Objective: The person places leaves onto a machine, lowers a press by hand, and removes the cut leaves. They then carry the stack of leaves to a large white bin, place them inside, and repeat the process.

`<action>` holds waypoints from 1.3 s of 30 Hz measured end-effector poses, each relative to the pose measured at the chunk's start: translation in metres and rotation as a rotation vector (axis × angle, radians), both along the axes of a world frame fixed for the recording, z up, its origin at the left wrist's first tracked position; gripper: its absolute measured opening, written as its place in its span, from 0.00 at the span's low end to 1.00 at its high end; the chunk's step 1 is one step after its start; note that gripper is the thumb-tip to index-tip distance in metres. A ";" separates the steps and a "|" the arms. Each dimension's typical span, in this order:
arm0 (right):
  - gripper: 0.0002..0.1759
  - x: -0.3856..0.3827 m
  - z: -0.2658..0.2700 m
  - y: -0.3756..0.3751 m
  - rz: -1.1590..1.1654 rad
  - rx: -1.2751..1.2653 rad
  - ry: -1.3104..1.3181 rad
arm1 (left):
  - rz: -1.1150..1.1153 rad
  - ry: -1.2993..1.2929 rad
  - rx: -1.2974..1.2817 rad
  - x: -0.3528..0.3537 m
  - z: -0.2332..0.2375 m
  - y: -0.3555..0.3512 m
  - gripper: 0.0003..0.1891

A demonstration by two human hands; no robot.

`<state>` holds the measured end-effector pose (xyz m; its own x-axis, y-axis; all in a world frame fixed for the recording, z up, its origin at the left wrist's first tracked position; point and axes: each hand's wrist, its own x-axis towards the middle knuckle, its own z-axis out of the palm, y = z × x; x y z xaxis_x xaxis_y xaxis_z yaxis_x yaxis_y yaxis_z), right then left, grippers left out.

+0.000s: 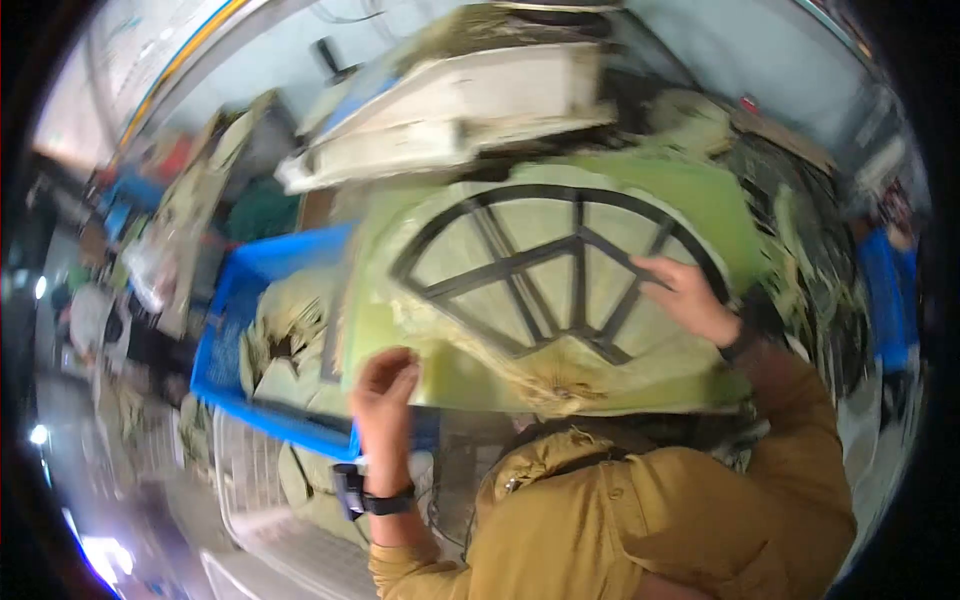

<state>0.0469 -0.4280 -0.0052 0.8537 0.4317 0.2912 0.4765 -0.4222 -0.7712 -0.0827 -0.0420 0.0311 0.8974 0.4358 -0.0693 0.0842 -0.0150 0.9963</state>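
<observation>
A fan-shaped black frame with crossing bars (578, 285) lies over pale greenish-white sheet material (640, 180) on a light-green board (735, 240). The material bunches into brownish gathers at the near edge. My right hand (690, 298) reaches over the frame's right side, its fingers extended close to a slanting bar and nothing seen in them. Off the board's near left corner, my left hand (385, 385) is raised with thumb and fingers curled together. It is slightly blurred, and I cannot tell whether something small is pinched there.
A blue crate (275, 425) holding pale pieces stands left of the board, with a white wire basket (245, 470) below it. Behind the board is a stack of off-white shaped panels (470, 110). Scraps heap up at the right. A person in blue (888, 300) is at the far right.
</observation>
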 end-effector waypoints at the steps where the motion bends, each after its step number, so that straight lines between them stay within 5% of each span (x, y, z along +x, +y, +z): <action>1: 0.23 -0.005 0.012 0.002 -0.018 -0.075 0.004 | -0.049 -0.144 0.065 0.016 0.007 0.009 0.15; 4: 0.22 -0.026 0.057 0.002 -0.064 -0.300 0.003 | -0.280 -0.255 0.243 0.069 -0.007 0.032 0.38; 7: 0.22 -0.046 0.076 -0.026 -0.217 -0.192 -0.108 | -0.503 -0.174 0.407 0.100 -0.016 0.046 0.42; 12: 0.24 -0.093 0.046 -0.082 -0.434 -0.240 -0.016 | -0.565 -0.095 0.506 0.117 -0.034 0.065 0.29; 14: 0.26 -0.105 0.034 -0.069 -0.443 -0.011 0.193 | -0.590 -0.008 0.501 0.122 -0.033 0.069 0.26; 20: 0.19 -0.103 0.008 -0.061 -0.559 -0.293 -0.161 | -0.601 -0.084 0.870 0.126 -0.018 0.057 0.13; 24: 0.15 -0.106 0.012 -0.071 -0.484 -0.221 -0.236 | -0.541 -0.116 1.114 0.127 -0.002 0.037 0.16; 30: 0.24 -0.112 0.004 -0.065 -0.476 -0.274 -0.291 | -0.559 -0.066 1.042 0.122 -0.004 0.040 0.22; 33: 0.31 -0.123 0.000 -0.064 -0.776 -0.391 -0.264 | -0.406 -0.206 0.930 0.127 -0.012 0.044 0.25; 35: 0.36 -0.130 -0.006 -0.068 -0.987 -0.258 0.191 | -0.401 -0.203 0.817 0.140 -0.034 0.059 0.26; 36: 0.36 -0.129 -0.003 -0.064 -0.982 -0.260 0.183 | -0.411 -0.199 0.698 0.146 -0.042 0.064 0.27; 39: 0.33 -0.122 0.013 -0.060 -1.002 -0.152 0.387 | -0.357 -0.105 0.882 0.136 -0.018 0.036 0.28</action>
<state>-0.0754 -0.4877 0.0079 0.8607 -0.5040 -0.0716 -0.4024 -0.5875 -0.7021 0.0538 -0.0056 0.0128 0.9704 -0.0080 0.2412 -0.1595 -0.7713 0.6162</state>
